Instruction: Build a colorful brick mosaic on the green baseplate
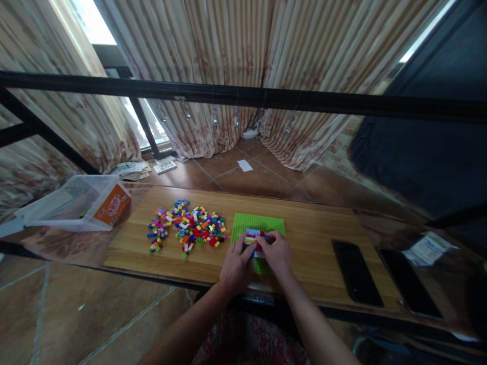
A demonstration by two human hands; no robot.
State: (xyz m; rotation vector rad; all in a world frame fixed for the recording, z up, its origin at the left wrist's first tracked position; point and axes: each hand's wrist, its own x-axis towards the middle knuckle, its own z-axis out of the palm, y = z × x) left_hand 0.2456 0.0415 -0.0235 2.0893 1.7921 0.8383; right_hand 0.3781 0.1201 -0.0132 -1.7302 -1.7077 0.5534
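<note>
A green baseplate [239, 223] lies on the wooden board in front of me. On it stands a small build of toy bricks [254, 233] in blue, white, red and yellow. My left hand [236, 263] grips the build from the left, its fingers bent against the bricks. From the right, my right hand [279, 251] closes on the same build, thumb and fingers near those of the left. The fingers cover part of the bricks, and any single brick between them is hidden. Left of the baseplate spreads a heap of loose toy bricks [196, 225] in many colours.
The wooden board [308, 223] carries a black phone [357, 274] at right, with another dark phone-like slab [409, 281] beside it. At left sits a clear plastic bin [76, 203] with an orange label. A black metal rail [236, 94] crosses beyond the table, before striped curtains [228, 40].
</note>
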